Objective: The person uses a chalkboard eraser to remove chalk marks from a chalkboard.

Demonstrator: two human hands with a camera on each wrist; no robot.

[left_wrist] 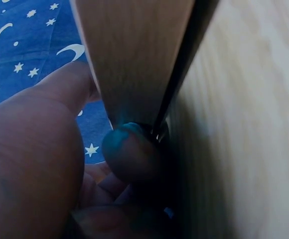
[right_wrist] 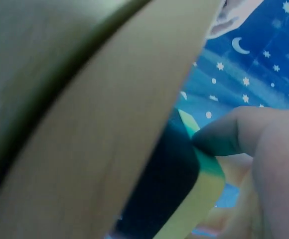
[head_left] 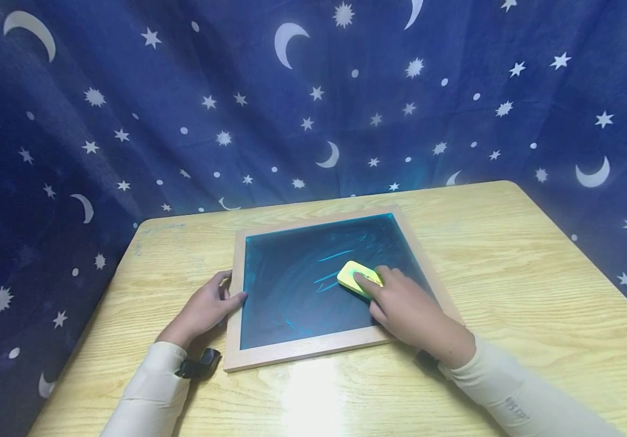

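A wood-framed chalkboard (head_left: 286, 315) lies on the table, with a few blue-green chalk strokes and smears on its dark surface. My right hand (head_left: 408, 306) grips a yellow chalkboard eraser (head_left: 352, 274) on the right half of the board, just beside the strokes. In the right wrist view, the eraser (right_wrist: 204, 191) shows a dark underside, and the thumb presses its edge. My left hand (head_left: 206, 309) holds the board's left frame, thumb on top. The left wrist view shows the frame (left_wrist: 134, 50) between the thumb and the other fingers; bluish chalk colours a fingertip (left_wrist: 129, 149).
The light wood table (head_left: 532, 291) extends around the board on every side. Behind it and along both sides hangs a blue curtain (head_left: 269, 97) with white moons and stars. Dark straps (head_left: 199, 364) circle the wrists over pale sleeves (head_left: 149, 388).
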